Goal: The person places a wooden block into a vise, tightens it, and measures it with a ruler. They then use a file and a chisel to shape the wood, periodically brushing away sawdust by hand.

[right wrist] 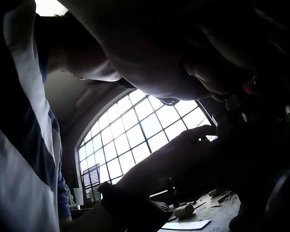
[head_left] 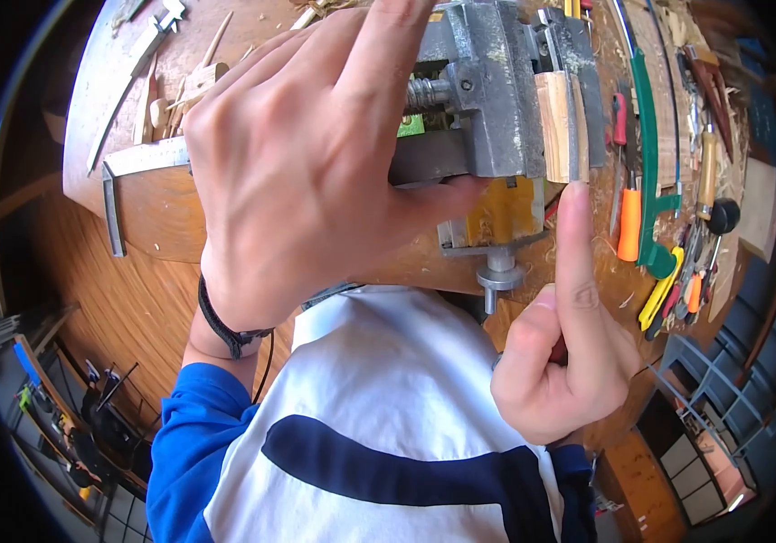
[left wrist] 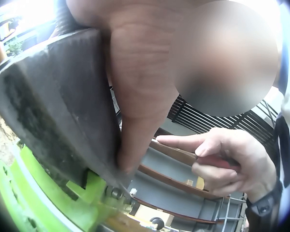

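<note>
A grey metal vise [head_left: 501, 109] on the workbench clamps a short pale wooden piece [head_left: 553, 127] with a grey strip along it. My left hand [head_left: 293, 163] lies over the vise's left side, its index finger stretched forward and its thumb along the near end of the metal body. From the left wrist, the thumb [left wrist: 142, 101] is against the vise's dark side. My right hand [head_left: 573, 353] points its straight index finger at the near end of the wooden piece, the fingertip right at its edge; the other fingers are curled in. The right wrist view is mostly dark.
A green-framed saw [head_left: 650, 172], an orange-handled tool [head_left: 629, 224] and a yellow cutter [head_left: 661, 288] lie on the right. At the left are a metal square [head_left: 144, 158], a caliper [head_left: 148, 45] and wood scraps. The vise's clamp screw [head_left: 501, 271] hangs below the bench edge.
</note>
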